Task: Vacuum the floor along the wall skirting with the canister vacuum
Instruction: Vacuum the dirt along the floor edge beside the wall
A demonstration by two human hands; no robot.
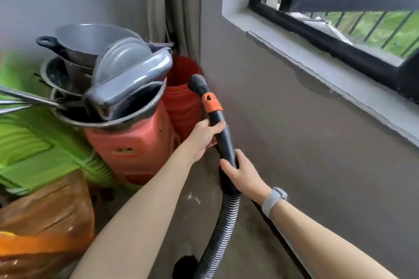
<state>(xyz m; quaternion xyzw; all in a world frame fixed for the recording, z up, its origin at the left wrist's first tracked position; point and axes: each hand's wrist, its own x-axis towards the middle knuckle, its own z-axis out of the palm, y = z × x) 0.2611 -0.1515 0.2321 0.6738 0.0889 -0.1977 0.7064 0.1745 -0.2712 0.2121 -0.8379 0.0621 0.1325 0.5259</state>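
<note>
I hold the vacuum's black handle tube [223, 136] with both hands, raised in front of the grey wall [294, 138]. Its open round end [197, 82] points up toward the corner, above an orange collar [212, 103]. My left hand [204, 138] grips the tube just under the collar. My right hand [241, 173] grips it lower, where the ribbed grey hose [221, 233] joins. The hose runs down to the concrete floor [192, 217]. The canister is out of view.
A red plastic stool [133, 149] carries stacked metal pots and a wok [102, 70]. Red buckets [183, 102] stand in the corner under a curtain [179, 7]. Green plastic [34, 142] and a brown bag [45, 210] lie at the left. A window [340, 18] is at the upper right.
</note>
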